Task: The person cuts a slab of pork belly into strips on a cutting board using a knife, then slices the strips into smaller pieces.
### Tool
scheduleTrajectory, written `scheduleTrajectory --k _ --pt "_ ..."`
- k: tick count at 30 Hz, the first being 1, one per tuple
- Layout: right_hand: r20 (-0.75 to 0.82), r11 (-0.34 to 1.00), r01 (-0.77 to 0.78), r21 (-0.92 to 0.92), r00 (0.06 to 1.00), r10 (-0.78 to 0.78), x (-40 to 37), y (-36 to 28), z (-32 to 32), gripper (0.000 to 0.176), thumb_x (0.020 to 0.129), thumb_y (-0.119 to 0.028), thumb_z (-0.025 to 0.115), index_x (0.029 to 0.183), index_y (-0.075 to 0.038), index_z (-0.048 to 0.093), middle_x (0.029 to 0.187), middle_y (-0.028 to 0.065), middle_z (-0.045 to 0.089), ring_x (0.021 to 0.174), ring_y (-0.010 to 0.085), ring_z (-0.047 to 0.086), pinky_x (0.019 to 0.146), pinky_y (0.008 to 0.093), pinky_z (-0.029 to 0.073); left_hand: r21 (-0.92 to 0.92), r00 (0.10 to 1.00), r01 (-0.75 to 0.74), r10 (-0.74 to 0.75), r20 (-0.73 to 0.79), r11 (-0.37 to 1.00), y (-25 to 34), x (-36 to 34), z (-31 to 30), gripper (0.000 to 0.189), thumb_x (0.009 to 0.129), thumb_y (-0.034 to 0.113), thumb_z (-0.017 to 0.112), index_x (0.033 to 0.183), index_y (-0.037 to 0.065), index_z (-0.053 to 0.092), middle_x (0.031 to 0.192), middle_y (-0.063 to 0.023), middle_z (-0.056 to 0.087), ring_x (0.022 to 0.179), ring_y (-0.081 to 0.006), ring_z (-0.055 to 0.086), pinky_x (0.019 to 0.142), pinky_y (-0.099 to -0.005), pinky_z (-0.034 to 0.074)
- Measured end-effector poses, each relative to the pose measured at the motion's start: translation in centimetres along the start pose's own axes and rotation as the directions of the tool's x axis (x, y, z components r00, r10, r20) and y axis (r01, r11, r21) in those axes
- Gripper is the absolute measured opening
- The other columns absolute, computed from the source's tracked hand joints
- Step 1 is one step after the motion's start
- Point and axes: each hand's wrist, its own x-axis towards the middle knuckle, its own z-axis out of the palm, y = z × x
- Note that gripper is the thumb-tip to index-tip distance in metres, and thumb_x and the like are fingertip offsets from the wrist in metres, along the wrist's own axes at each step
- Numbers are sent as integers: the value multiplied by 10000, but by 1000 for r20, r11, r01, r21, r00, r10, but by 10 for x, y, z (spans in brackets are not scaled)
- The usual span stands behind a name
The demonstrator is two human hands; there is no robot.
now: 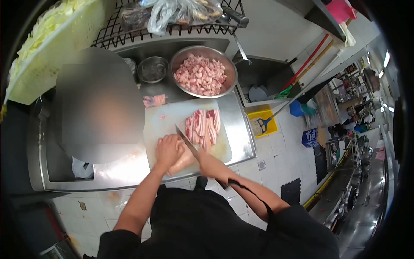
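Note:
A pale slab of pork (184, 161) lies at the near edge of the white cutting board (166, 123). My left hand (168, 150) presses on it with curled fingers, holding it against the board. In my right hand (209, 165) is a kitchen knife (186, 139), its blade angled forward and left over the board beside the slab. Sliced strips of pork belly (202, 126) lie together on the right half of the board. A smaller pork scrap (155, 100) sits at the board's far left edge.
Behind the board stands a steel bowl (235, 73) of diced pork, with a smaller metal bowl (153, 70) beside it. A crate of shredded cabbage (64, 36) is at upper left. Bagged items rest on a wire rack (172, 30). A blurred patch hides part of the left side.

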Motion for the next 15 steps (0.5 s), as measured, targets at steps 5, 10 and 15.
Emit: scheduleTrajectory --k 5,10,15 --pt "28 995 -94 21 995 93 1 13 36 488 852 37 517 1326 77 406 994 370 659 972 517 655 851 561 502 -49 1000 -3 3 1 999 1 -4 3 237 793 174 660 1014 93 631 991 -60 663 957 -277 612 847 -423 432" --pt "-24 996 -55 73 998 57 -13 -3 13 433 851 58 493 1277 66 421 974 357 668 958 498 668 818 573 506 -50 998 59 -59 7 997 5 0 0 242 797 165 655 1022 80 630 1014 -72 666 987 -291 608 862 -430 429" --pt "-131 999 8 42 991 -3 26 13 50 422 851 42 509 1262 54 415 966 342 674 940 478 678 784 564 516 -57 998 42 -38 58 998 1 -3 4 251 805 173 657 1036 78 625 1024 -86 666 1005 -301 608 878 -429 429"
